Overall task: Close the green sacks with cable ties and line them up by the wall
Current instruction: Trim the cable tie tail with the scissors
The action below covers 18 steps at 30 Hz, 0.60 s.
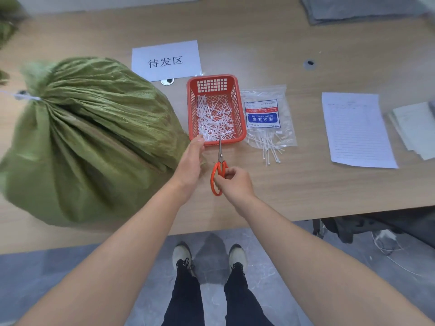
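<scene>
Desk: basket holds tie offcuts.

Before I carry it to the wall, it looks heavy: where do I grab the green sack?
Probably grip the green sack at its gathered neck beside the cable tie, from the left: the cloth bunches narrow there, while the body bulges wide.

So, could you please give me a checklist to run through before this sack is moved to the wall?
1. Neck of green sack cinched by white cable tie: ok.
2. Tie's tail trimmed: cannot tell, blurred.
3. Blades of scissors closed: ok.
4. Tool set down: not ok, right hand grips the handles.
5. One hand free: ok, left hand open beside red basket.
6. Basket holds the offcuts: ok.
</scene>
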{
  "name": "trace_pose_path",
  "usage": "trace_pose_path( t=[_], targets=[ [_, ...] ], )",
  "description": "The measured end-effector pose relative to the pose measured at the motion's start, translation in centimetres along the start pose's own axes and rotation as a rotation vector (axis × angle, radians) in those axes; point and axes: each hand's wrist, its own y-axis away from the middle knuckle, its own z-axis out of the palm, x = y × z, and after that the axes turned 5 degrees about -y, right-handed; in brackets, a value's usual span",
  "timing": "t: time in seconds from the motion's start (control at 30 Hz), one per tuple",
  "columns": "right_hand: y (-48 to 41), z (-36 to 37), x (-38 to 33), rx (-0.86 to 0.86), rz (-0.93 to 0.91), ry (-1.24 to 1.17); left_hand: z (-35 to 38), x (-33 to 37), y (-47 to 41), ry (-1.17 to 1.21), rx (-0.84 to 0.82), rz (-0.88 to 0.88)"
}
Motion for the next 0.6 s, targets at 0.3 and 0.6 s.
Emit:
trace_pose_path(
  t=[0.3,0.6],
  targets=[
    [3.1,0.1,-6.6,-0.11,-0.155,-0.238,-0.5,6.0,5.7,0.02,0.045,0.147],
    [7.2,0.6,-13.8,-0.197,-0.284,-0.257,-4.5,9.7,8.6,0.03,0.128,0.298]
  ],
)
